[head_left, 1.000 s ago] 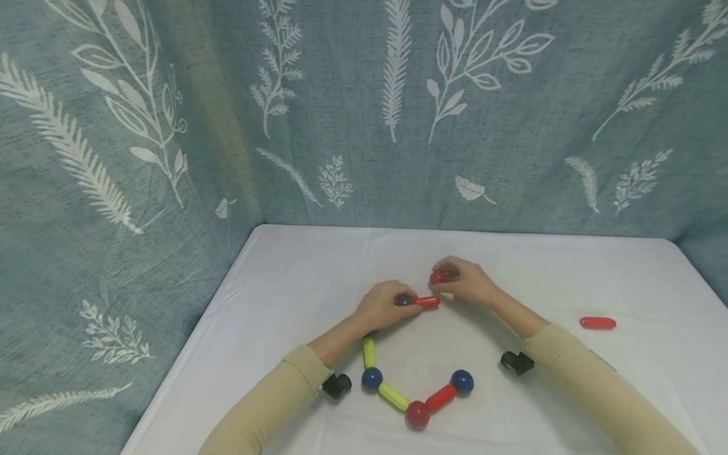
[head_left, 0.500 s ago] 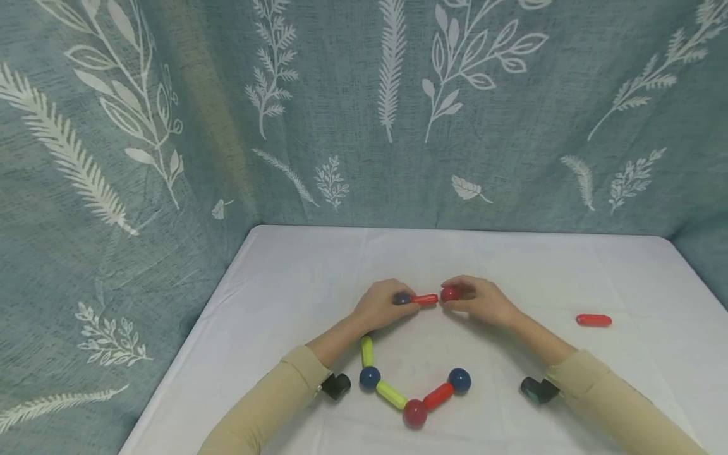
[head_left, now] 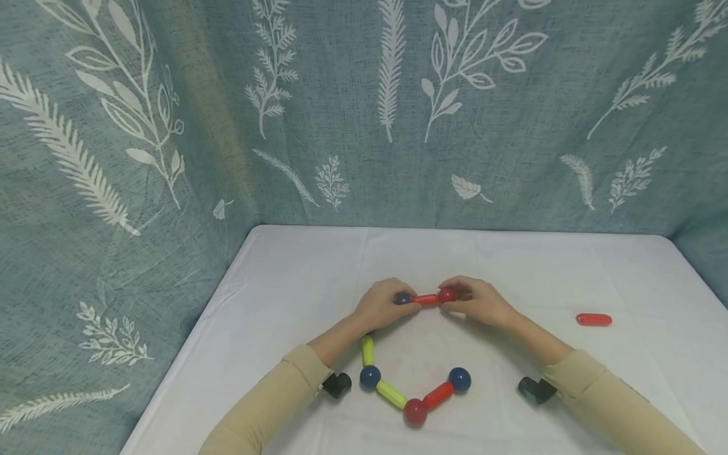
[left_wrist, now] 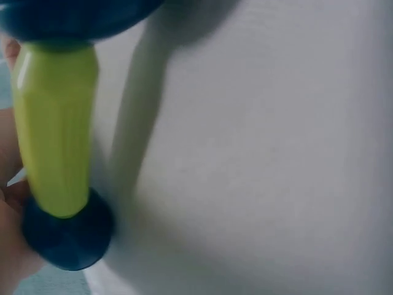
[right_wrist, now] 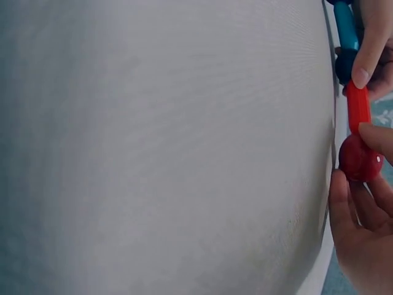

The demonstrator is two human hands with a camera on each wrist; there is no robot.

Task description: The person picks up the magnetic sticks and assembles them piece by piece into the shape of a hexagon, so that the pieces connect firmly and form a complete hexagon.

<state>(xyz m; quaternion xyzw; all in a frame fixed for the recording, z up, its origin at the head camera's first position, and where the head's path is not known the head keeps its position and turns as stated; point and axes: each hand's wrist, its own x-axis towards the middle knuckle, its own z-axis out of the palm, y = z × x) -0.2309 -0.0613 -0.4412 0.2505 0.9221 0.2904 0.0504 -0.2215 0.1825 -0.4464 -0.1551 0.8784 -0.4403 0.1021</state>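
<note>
In the head view my left hand (head_left: 388,302) grips the chain at a blue ball (head_left: 403,298) and the near end of a red rod (head_left: 425,299). A red ball (head_left: 447,295) is held by my right hand (head_left: 476,302) and touches the rod's other end. From the right wrist view, a light blue rod (right_wrist: 347,27) runs on beyond that blue ball, beside the left fingers. The chain continues below with a lime rod (head_left: 368,351), a blue ball (head_left: 370,377), another lime rod (head_left: 392,394), a larger red ball (head_left: 415,412), a red rod (head_left: 438,396) and a blue end ball (head_left: 460,380).
A loose red rod (head_left: 594,320) lies on the white tablecloth (head_left: 569,272) at the right. Black wrist cameras hang under both sleeves. A patterned teal curtain (head_left: 352,126) rises behind the table.
My right hand has come down and toward the left hand, bringing the red ball against the red rod's end. The gap between them has closed. The left hand has hardly moved.
</note>
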